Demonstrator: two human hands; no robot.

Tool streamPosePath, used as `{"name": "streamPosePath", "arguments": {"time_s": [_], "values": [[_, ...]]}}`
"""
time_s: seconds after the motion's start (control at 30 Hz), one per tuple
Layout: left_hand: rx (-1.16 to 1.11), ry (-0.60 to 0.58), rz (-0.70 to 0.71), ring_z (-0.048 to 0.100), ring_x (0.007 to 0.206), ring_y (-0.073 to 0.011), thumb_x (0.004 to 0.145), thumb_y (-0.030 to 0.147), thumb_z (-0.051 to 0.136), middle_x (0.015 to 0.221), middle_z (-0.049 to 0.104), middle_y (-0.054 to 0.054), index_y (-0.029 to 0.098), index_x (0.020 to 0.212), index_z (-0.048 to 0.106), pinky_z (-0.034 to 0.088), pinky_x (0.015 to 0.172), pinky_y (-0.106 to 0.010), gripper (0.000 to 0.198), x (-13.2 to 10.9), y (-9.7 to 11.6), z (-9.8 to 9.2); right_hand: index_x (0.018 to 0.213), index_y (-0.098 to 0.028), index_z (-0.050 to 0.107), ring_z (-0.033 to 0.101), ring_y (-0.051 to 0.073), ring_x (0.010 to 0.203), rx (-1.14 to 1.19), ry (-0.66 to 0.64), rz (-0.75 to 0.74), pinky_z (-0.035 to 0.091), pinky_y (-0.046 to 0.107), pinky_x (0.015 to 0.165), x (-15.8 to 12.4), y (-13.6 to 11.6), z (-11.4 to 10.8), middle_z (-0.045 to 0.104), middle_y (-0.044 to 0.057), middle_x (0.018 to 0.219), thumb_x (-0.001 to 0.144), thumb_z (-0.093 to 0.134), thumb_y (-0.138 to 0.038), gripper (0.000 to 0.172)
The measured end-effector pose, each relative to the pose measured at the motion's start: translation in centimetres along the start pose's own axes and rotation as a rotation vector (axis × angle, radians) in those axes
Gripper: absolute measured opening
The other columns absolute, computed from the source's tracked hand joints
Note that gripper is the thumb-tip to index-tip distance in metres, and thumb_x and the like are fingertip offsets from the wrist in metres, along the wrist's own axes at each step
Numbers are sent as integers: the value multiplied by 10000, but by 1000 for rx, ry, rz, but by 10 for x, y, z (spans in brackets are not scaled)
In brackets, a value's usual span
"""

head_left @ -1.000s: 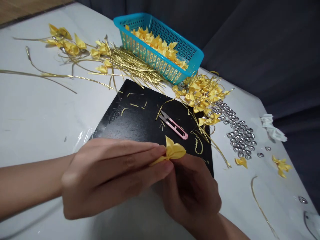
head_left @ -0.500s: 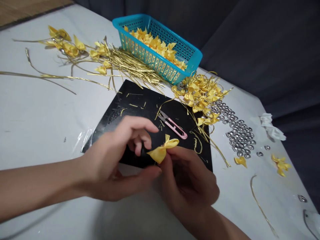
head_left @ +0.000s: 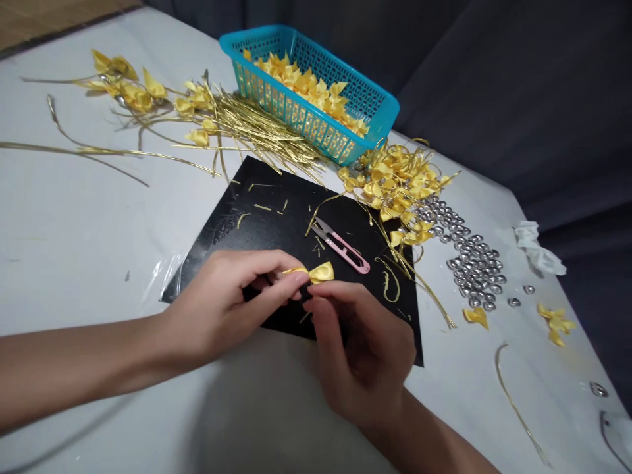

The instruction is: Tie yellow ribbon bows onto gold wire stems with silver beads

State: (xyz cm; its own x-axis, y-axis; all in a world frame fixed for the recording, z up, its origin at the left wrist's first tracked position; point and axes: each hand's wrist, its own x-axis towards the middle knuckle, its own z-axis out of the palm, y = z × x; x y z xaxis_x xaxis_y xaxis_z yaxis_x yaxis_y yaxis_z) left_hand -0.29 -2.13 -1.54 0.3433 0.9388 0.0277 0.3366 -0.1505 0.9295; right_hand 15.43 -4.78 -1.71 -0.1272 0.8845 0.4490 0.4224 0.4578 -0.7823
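Half a second ago our left hand (head_left: 220,303) was open beside the yellow bow (head_left: 322,272); now we pinch the bow between its thumb and fingers, above the black board (head_left: 276,187). Our right hand (head_left: 371,349), which held the bow then, curls just below it; we cannot tell whether its fingertips grip anything.

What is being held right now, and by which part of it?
A yellow bow: the left hand pinches its left side near the middle. The right hand is close below; whether it grips anything can't be told.
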Motion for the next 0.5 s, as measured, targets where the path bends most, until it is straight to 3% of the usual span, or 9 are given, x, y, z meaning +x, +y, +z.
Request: {"name": "streamPosePath", "arguments": {"time_s": [0.5], "values": [[87, -35, 70, 628, 654, -114, 919, 280, 479, 741, 702, 22, 196, 808, 649, 471, 586, -191, 220, 1, -2, -1, 880, -164, 584, 538, 52, 460, -71, -1, -70, 428, 164, 417, -2, 2, -1, 634, -22, 664, 797, 548, -47, 148]]}}
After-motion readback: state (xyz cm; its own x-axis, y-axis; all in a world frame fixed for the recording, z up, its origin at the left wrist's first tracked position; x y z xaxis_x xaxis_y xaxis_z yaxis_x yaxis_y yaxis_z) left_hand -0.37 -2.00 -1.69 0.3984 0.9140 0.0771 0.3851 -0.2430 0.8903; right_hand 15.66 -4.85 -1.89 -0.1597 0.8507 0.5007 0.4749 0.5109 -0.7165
